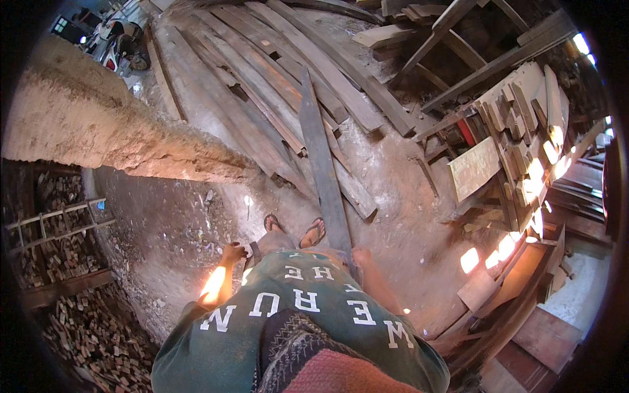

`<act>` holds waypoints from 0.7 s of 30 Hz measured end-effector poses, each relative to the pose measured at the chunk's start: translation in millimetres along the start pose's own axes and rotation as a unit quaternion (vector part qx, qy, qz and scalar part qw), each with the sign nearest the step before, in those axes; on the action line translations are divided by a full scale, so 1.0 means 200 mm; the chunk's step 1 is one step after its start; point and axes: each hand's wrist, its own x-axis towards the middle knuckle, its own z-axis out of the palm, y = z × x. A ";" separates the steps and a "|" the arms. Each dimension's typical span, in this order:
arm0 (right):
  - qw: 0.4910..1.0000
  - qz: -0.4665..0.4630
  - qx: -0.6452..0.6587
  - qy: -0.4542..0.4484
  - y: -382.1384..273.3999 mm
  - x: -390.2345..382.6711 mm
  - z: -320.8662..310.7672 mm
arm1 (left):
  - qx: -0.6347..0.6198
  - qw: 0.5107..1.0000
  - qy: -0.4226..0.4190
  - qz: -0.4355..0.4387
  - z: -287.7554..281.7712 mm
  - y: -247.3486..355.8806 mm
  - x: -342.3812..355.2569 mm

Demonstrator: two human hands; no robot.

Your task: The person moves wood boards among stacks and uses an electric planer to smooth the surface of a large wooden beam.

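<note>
A long dark plank [320, 154] runs from the pile of boards down to my right side, its near end beside my hip. My right hand [361, 256] is closed at this plank's near edge; its fingers are partly hidden behind the board and my shirt. On the other side my left hand [233, 253] hangs next to my thigh with curled fingers. Something small and dark shows beside it, too unclear to name. Long brown boards [262, 85] lie side by side on the ground ahead of my sandalled feet.
A rough earthen wall [118, 131] juts in from the left. Small wood pieces are heaped [98, 334] at lower left near a wooden rack [59, 223]. Stacked timber offcuts [511, 124] and a pale board [474, 169] stand at right. A motorcycle [123, 46] is parked far left.
</note>
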 end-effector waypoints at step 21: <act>0.976 -0.021 -0.105 0.191 -0.26 -0.13 -0.32 | 0.021 0.999 -0.024 0.002 0.03 0.03 0.16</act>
